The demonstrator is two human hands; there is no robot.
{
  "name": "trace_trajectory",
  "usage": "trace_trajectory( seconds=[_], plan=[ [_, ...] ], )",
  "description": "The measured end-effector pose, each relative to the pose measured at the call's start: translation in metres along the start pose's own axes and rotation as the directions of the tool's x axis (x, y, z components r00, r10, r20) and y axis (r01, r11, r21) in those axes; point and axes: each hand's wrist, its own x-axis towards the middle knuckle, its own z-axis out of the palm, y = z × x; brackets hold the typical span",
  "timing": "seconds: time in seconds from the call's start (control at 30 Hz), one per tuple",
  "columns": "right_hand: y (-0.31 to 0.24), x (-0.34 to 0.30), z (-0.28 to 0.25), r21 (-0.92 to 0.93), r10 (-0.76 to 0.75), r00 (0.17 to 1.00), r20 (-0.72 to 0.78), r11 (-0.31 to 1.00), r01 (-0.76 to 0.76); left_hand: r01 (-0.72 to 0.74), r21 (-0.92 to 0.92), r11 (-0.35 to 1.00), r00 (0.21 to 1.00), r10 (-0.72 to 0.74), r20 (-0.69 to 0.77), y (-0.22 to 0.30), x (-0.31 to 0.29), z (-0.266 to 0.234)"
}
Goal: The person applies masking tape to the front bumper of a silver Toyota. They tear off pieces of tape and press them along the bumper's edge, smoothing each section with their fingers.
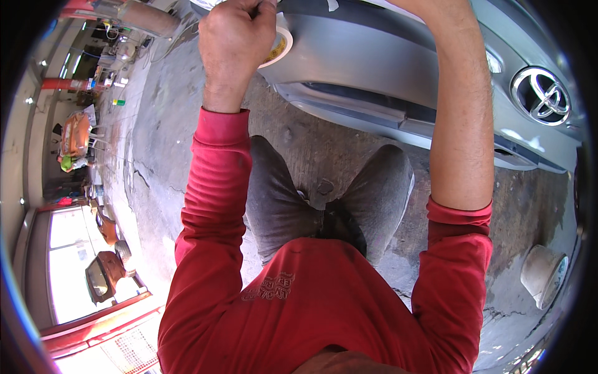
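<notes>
My left hand [240, 37] is raised at the top, its fingers closed together at the frame's upper edge. A roll of masking tape [283, 47], pale with a yellowish inside, shows at that hand's right side, partly covered by it. Behind the roll is the grey front bumper [361, 53] of a car, with a dull, matte surface. My right forearm reaches up across the bumper. Only the wrist end of my right hand [430, 7] shows; its fingers are cut off by the upper edge.
A chrome emblem [541, 96] sits on the car's front at right. A white bucket [543, 276] lies on the concrete floor [165, 118] at lower right. Far left are a gas cylinder [146, 19], an orange car part on a stand [76, 133] and a person in green [68, 163].
</notes>
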Motion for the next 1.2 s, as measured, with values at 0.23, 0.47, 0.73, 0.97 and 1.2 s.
trace_trajectory(
  seconds=[0.23,0.47,0.73,0.97,1.2],
  plan=[
    [-0.004,-0.006,-0.006,-0.078,-0.087,0.996,-0.025,0.993,0.085,-0.099,0.034,0.995,0.995,0.100,-0.026,0.019,0.011,0.000],
    [0.011,0.003,0.001,-0.090,-0.063,0.998,0.019,0.994,0.065,-0.216,0.216,0.952,0.974,0.194,0.118,0.000,0.016,0.000],
    [0.014,-0.001,0.005,-0.076,-0.093,0.995,-0.048,0.993,0.089,-0.170,0.342,0.924,0.979,0.118,0.165,0.011,0.019,-0.002],
    [0.017,-0.003,0.007,-0.101,-0.155,0.983,-0.103,0.984,0.145,-0.137,0.306,0.942,0.987,0.104,0.124,0.007,0.016,0.002],
    [-0.001,-0.008,-0.008,-0.081,-0.132,0.987,-0.090,0.989,0.124,-0.145,0.297,0.944,0.988,0.122,0.094,0.009,0.017,0.003]
  ],
)
